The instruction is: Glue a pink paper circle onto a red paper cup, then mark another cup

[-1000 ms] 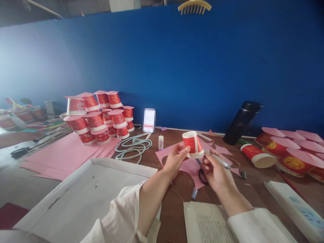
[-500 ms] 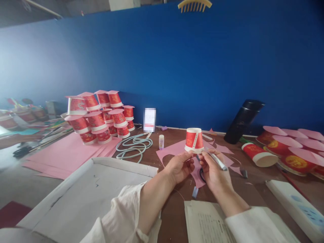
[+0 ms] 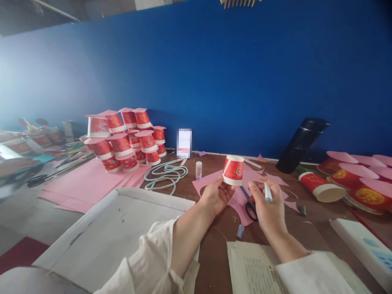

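Observation:
My left hand (image 3: 217,197) holds an upside-down red and white paper cup (image 3: 234,170) by its lower rim. The dragon print on the cup faces me, with the white strip at its left side. In my right hand (image 3: 269,201), a white marker (image 3: 268,192) sits between the fingers, to the right of the cup and apart from it. Beneath and between the hands are cut pink paper (image 3: 211,179) and black-handled scissors (image 3: 251,211). A small grey cap (image 3: 240,232) lies nearer to me.
Stacked red cups with pink tops (image 3: 122,145) stand at left behind pink sheets (image 3: 70,185). A white tray (image 3: 92,241), coiled cable (image 3: 167,175), glue stick (image 3: 199,170), black bottle (image 3: 298,147), lying cup (image 3: 320,187) and power strip (image 3: 361,245) surround the hands.
My right hand has let go of the cup and moved right with the marker. The cup has turned, so its white strip is now at the left. The scissors show more fully.

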The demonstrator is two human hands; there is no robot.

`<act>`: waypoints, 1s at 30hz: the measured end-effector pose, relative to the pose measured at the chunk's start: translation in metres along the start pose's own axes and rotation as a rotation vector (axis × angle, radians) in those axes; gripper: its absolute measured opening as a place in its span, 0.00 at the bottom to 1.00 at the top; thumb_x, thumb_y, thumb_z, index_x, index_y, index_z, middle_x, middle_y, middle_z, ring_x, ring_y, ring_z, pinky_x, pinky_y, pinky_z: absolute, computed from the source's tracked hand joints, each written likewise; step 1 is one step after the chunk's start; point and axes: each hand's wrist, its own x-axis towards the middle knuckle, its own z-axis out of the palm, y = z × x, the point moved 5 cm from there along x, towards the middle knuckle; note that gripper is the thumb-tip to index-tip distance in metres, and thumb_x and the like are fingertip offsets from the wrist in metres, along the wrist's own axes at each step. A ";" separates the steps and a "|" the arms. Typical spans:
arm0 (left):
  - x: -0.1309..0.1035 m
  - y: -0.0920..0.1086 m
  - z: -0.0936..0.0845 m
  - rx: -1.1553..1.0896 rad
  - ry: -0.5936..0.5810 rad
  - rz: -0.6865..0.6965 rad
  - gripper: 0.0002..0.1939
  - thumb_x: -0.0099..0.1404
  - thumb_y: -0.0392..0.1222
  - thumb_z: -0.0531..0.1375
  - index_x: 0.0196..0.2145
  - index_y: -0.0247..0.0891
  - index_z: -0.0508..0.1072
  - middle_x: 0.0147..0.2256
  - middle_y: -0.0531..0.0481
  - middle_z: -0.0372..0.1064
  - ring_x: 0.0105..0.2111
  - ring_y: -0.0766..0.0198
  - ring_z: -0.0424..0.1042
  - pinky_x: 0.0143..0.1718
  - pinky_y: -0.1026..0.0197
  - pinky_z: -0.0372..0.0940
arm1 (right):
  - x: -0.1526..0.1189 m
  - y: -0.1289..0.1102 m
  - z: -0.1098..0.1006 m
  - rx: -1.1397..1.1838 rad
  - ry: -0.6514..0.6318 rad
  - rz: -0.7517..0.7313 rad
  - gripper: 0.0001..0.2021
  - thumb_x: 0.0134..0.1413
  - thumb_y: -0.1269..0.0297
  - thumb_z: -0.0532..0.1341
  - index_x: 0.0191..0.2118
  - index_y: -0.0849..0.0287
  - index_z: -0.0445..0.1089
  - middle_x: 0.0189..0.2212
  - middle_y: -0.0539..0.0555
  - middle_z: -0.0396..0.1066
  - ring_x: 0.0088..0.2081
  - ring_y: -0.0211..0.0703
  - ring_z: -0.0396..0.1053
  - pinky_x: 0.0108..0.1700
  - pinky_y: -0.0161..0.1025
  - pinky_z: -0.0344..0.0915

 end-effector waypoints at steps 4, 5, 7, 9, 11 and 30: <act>-0.006 -0.004 0.000 0.027 0.024 -0.037 0.08 0.68 0.34 0.56 0.33 0.29 0.73 0.25 0.48 0.71 0.24 0.69 0.72 0.30 0.66 0.70 | 0.001 -0.006 0.007 0.125 -0.079 0.018 0.31 0.44 0.50 0.71 0.53 0.54 0.64 0.45 0.57 0.75 0.43 0.47 0.75 0.42 0.44 0.73; -0.007 -0.006 0.001 0.042 0.018 -0.052 0.08 0.68 0.34 0.56 0.32 0.29 0.72 0.24 0.49 0.71 0.23 0.70 0.71 0.29 0.67 0.70 | 0.000 -0.008 0.009 0.138 -0.100 0.016 0.32 0.43 0.51 0.71 0.53 0.54 0.63 0.45 0.57 0.74 0.45 0.48 0.74 0.44 0.45 0.73; -0.011 -0.010 0.003 0.076 0.001 -0.085 0.08 0.68 0.33 0.56 0.32 0.29 0.72 0.24 0.49 0.70 0.22 0.70 0.70 0.27 0.67 0.69 | 0.000 -0.011 0.012 0.138 -0.132 0.001 0.33 0.42 0.51 0.72 0.53 0.55 0.63 0.45 0.56 0.74 0.46 0.48 0.74 0.46 0.46 0.73; -0.013 -0.013 0.004 0.098 -0.010 -0.103 0.09 0.68 0.33 0.55 0.32 0.29 0.72 0.24 0.48 0.70 0.23 0.70 0.70 0.28 0.67 0.69 | 0.002 -0.009 0.012 0.128 -0.142 -0.011 0.33 0.41 0.50 0.72 0.53 0.55 0.64 0.44 0.55 0.73 0.44 0.47 0.74 0.46 0.46 0.73; -0.015 -0.014 0.005 0.108 -0.039 -0.100 0.09 0.68 0.36 0.57 0.32 0.29 0.73 0.25 0.48 0.70 0.24 0.69 0.71 0.31 0.65 0.70 | 0.003 -0.004 0.011 0.118 -0.117 -0.010 0.32 0.42 0.50 0.71 0.52 0.55 0.65 0.44 0.54 0.73 0.44 0.46 0.73 0.45 0.45 0.73; -0.011 -0.013 0.004 0.113 -0.049 0.057 0.05 0.63 0.31 0.58 0.32 0.28 0.75 0.27 0.46 0.71 0.26 0.68 0.70 0.37 0.64 0.68 | -0.015 -0.037 0.003 -0.133 -0.085 -0.492 0.18 0.64 0.52 0.56 0.53 0.55 0.70 0.43 0.58 0.75 0.41 0.46 0.75 0.46 0.48 0.72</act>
